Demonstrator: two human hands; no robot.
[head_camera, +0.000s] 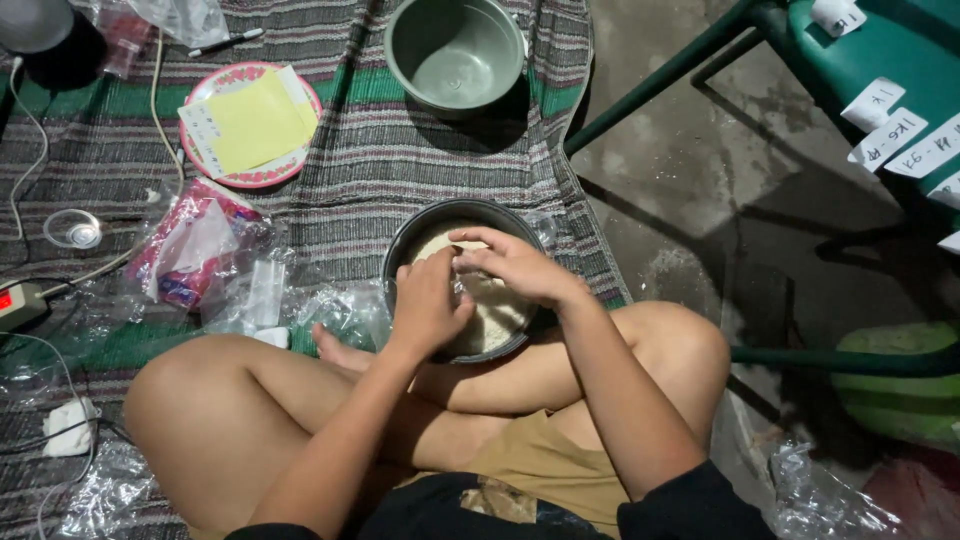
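1. Head view: The person is sitting cross-legged on a striped mat. Both hands are sitting over one dark round pot near the middle.
2. The pot is holding pale rice. The hands are hiding much of the rice and the pot's near rim.
3. The left hand is curling over the pot at its 7 o'clock side. Its fingers are bending down together, but what they are pinching is hidden, so I cannot tell.
4. The right hand is lying across the pot at its 2 o'clock side. Its fingers are bending, and the fingertips are meeting the left hand. I cannot tell if something small is between them.
5. A second pot, the empty green pot, is standing at 12 o'clock, well apart from the hands. That is making two pots.
6. One pink plate is lying at 10 o'clock with yellow paper on it.
7. Crinkly clear plastic bags are lying at 9 o'clock. They are too shiny and bunched to count.
8. One pen is lying at 11 o'clock.
9. A green chair is being cut off at 2 o'clock, with white paper slips on it. I am counting at least five, and some are cut off.
10. White cords are running off the picture at 9 o'clock.
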